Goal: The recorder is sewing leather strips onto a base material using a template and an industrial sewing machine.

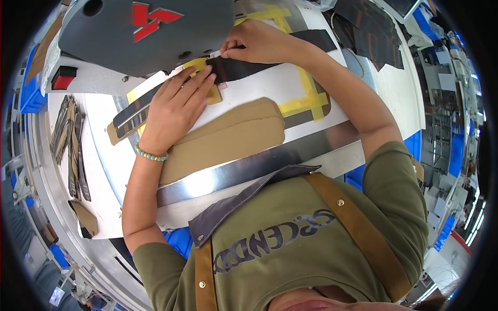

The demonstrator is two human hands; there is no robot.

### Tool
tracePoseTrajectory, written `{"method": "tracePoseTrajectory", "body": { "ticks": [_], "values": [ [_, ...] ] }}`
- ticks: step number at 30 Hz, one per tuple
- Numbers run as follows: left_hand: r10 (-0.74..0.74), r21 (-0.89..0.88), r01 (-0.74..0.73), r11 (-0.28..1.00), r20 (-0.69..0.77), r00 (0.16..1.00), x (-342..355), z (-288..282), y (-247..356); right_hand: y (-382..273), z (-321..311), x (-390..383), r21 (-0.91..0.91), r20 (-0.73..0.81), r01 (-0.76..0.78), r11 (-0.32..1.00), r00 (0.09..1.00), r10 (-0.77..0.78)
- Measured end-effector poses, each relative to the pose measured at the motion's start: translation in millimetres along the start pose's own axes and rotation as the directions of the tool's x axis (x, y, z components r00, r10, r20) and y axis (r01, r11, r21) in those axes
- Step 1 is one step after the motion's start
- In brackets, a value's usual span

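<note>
A long dark fabric strip (243, 71) runs across the white work surface, under the head of a grey sewing machine (114, 39). My left hand (174, 106) lies on the strip with its fingers stretched out, beside yellow guide pieces (213, 94). Past it on the left, the striped end (133, 117) of a strip shows, with tan edging. Above the strip, close to the machine head, my right hand (259, 44) is closed with thumb and forefinger together. What those fingertips pinch is too small to make out. The machine's needle area is mostly hidden.
A tan padded panel (228, 136) lies nearer to me, behind a shiny metal edge (249, 168). Yellow tape (306, 98) marks the surface at right. Several striped strips (71, 145) hang together at left; dark fabric pieces (371, 31) lie at far right.
</note>
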State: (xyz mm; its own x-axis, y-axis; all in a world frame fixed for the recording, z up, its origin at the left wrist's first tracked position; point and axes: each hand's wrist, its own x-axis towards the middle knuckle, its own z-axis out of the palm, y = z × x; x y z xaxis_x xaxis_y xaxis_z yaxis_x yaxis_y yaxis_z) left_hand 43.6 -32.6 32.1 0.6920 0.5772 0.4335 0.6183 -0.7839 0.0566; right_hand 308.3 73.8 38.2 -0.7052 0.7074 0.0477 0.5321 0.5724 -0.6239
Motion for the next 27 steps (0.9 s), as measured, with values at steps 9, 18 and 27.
{"method": "tracePoseTrajectory", "body": {
  "ticks": [9,18,27],
  "values": [
    [-0.084,-0.046,0.091,0.995,0.142,0.986,0.0,3.8,-0.2,1.0,-5.5,6.0,0.059,0.006,-0.060,0.996,0.998,0.059],
    [-0.095,-0.046,0.103,0.994,0.145,0.985,1.8,4.8,2.9,-2.2,-3.6,-0.5,0.044,-0.007,-0.069,0.997,0.998,0.070],
    [-0.145,-0.196,0.178,0.964,0.171,0.974,-1.7,7.3,-10.4,12.1,6.5,-40.6,-0.136,0.054,0.440,0.888,0.898,-0.437]
  ]
}}
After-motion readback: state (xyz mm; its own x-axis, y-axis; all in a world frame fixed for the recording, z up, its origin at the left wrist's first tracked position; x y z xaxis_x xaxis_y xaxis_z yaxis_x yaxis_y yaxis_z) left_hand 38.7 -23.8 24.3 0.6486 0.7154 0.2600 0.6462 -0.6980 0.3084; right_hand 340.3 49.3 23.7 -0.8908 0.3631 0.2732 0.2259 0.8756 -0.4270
